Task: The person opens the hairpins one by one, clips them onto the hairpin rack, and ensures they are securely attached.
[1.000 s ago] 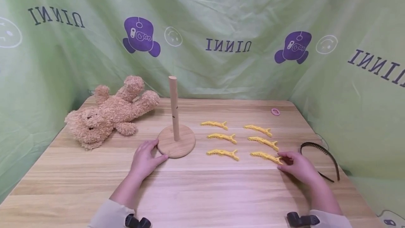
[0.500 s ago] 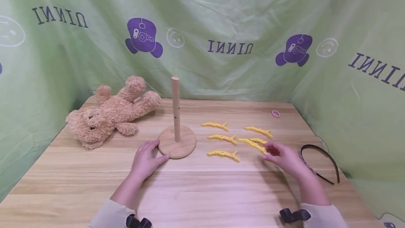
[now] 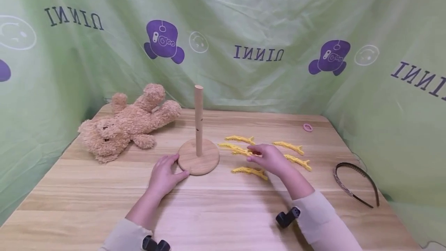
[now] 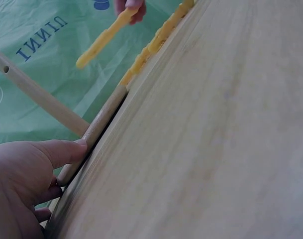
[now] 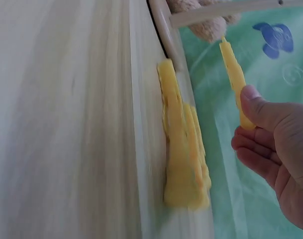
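My left hand [image 3: 163,175] holds the near left rim of a round wooden base [image 3: 205,165], with thumb and fingers spread along its edge. An upright wooden post [image 3: 198,121] rises from that base. My right hand [image 3: 270,160] pinches a yellow alligator hair clip [image 5: 233,72] at its tail end, raised above the table with its tip toward the stand. Under it, partly covered in the head view, lies another yellow clip. More yellow clips lie around: one behind [image 3: 240,139], one in front [image 3: 249,171], and two at the right, a far clip [image 3: 288,147] and a nearer clip [image 3: 297,162].
A brown teddy bear [image 3: 129,123] lies on its back at the left of the wooden table [image 3: 209,212]. At the right are a dark headband [image 3: 359,173] and, farther back, a pink hair tie [image 3: 307,127]. A green printed cloth [image 3: 261,80] hangs behind the table.
My right hand has picked up the front right yellow hair clip and carried it left, over the other clips toward the stand. My left hand has stayed on the base.
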Available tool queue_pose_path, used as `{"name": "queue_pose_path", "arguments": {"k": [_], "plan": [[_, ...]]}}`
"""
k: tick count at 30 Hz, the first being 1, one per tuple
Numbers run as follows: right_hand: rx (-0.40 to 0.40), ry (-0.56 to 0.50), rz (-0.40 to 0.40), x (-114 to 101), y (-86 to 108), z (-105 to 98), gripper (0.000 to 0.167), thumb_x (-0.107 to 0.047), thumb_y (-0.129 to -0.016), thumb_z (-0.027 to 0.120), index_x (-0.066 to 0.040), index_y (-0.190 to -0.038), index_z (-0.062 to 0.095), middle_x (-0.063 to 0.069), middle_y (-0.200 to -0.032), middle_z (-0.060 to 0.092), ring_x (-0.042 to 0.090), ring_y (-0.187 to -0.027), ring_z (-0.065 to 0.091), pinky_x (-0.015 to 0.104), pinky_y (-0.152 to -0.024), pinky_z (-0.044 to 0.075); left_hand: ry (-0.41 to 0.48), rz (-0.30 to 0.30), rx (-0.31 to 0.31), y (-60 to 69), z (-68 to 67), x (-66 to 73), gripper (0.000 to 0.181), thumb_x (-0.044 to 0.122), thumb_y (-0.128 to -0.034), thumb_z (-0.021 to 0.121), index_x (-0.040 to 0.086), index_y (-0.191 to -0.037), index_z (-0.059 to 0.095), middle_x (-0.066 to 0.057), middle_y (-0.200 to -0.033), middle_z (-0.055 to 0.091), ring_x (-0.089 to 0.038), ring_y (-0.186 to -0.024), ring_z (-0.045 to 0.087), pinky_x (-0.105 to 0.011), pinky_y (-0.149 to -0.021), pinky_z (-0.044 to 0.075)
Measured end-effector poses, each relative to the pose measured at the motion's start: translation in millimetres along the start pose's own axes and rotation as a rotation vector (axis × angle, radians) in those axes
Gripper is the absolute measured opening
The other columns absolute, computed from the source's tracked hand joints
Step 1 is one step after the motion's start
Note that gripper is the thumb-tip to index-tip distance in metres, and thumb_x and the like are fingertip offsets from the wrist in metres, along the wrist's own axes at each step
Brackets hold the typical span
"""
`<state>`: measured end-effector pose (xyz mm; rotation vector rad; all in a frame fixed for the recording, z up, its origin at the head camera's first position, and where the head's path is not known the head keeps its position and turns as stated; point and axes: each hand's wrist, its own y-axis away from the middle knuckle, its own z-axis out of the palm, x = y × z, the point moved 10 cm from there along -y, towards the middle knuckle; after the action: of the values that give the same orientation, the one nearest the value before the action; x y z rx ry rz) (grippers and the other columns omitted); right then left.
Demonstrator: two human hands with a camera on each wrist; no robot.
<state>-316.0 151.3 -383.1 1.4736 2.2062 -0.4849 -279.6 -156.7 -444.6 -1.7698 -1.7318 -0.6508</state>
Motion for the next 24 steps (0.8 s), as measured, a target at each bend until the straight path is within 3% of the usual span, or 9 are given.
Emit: {"name": "queue_pose_path", "arguments": {"k": [11,24], "plan": [[0.022,0.116,-0.115,-48,-46.2,32,0.028,-0.021,-0.091,0.068,-0.006,-0.115,0.072,0.008,-0.105,0.075,0.018,-0.093,0.069,0.035,-0.084,0.058,0.006,0.019,0.007,-1.1,1.8,7.0,0.074,0.030,-0.0816,0.076,-0.003,-0.141,0.047,-0.024,-0.146,0.048,-0.045,-0.143,0.030,-0.060,-0.120,0.018],[-0.030,0.092,-0.083,-68,-64.2,54,0.028,-0.020,-0.090,0.070,-0.007,-0.115,0.072,0.007,-0.106,0.075,0.016,-0.092,0.067,0.037,-0.087,0.057,0.004,0.008,0.005,0.3,1.5,8.3,0.075,0.030,-0.0815,0.076,-0.003,-0.142,0.047,-0.024,-0.146,0.048,-0.045,-0.143,0.029,-0.061,-0.119,0.018]]}}
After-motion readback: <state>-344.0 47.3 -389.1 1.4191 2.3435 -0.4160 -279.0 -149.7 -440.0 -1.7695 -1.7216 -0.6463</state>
